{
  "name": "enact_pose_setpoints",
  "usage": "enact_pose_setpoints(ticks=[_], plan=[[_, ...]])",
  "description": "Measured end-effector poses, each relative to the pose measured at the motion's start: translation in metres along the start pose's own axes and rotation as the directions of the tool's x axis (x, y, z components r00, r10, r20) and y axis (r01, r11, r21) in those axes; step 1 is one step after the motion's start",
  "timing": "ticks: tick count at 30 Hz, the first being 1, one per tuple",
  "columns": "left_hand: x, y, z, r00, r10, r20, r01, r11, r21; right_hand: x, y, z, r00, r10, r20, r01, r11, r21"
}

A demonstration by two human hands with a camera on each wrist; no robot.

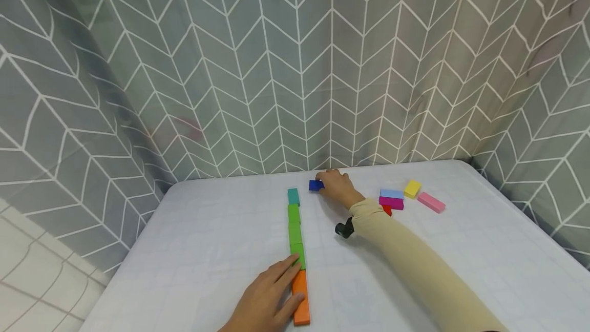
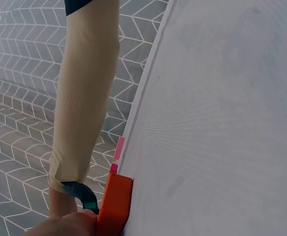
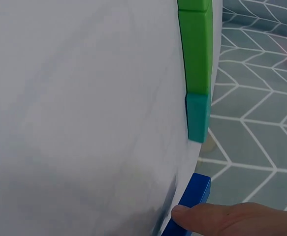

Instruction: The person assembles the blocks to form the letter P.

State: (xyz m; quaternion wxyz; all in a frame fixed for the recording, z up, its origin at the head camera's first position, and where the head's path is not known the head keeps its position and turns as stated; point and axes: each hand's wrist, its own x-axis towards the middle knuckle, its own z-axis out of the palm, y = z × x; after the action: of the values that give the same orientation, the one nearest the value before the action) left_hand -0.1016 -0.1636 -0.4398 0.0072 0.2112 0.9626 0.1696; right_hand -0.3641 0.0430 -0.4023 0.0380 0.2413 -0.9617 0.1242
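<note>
The right hand (image 1: pixel 339 188) pinches a dark-blue rectangular block (image 1: pixel 315 185); the left hand (image 1: pixel 268 291), fingers extended, touches an orange rectangular block (image 1: pixel 301 312).

On the white tabletop (image 1: pixel 221 240), the wide stretch left of the row gives a hand room to pass up to the far edge. The row itself bars low sideways travel: one long orange block (image 1: pixel 301 309), three bright green blocks (image 1: pixel 294 233) and one small teal block (image 1: pixel 293 196) run end to end, with the left hand (image 1: pixel 269 293) lying over the near part. Between the teal block and the dark blue block (image 1: pixel 315 185) pinched by the right hand (image 1: pixel 337 188) is a narrow gap. Rightward, the beige-sleeved right arm (image 1: pixel 410 255) crosses diagonally, blocking the way toward the magenta block (image 1: pixel 391 203); behind, the grey chevron-patterned curtain (image 1: pixel 276 76) closes the far side.
</note>
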Motion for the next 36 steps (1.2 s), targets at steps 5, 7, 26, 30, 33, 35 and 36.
enact_pose_setpoints(ticks=[5,7,26,30,33,35,36], plan=[[0.0,0.001,-0.001,1.0,-0.018,0.022,0.018,1.0,0.001,0.005,-0.015,0.006,1.0,-0.023,-0.001,0.023,1.0,0.001],[0.0,0.001,-0.001,1.0,-0.014,0.021,0.014,1.0,0.005,0.006,-0.019,0.008,0.999,-0.032,-0.001,0.032,0.999,0.001],[-0.001,-0.002,0.002,0.998,0.039,-0.039,-0.039,0.999,0.009,-0.002,-0.011,-0.005,0.992,-0.126,-0.027,0.127,0.992,0.027],[-0.003,-0.004,0.002,0.994,0.076,-0.082,-0.075,0.997,0.016,-0.023,0.014,-0.024,0.982,-0.161,-0.1,0.168,0.983,0.067],[-0.002,-0.004,0.002,0.992,0.091,-0.092,-0.089,0.996,0.025,-0.043,0.04,-0.034,0.982,-0.147,-0.121,0.159,0.982,0.099],[-0.002,-0.003,0.003,0.993,0.086,-0.084,-0.084,0.996,0.022,-0.056,0.058,-0.037,0.987,-0.115,-0.11,0.127,0.986,0.11],[-0.002,-0.002,0.003,0.994,0.081,-0.079,-0.08,0.997,0.019,-0.063,0.067,-0.039,0.991,-0.093,-0.094,0.103,0.989,0.105]])
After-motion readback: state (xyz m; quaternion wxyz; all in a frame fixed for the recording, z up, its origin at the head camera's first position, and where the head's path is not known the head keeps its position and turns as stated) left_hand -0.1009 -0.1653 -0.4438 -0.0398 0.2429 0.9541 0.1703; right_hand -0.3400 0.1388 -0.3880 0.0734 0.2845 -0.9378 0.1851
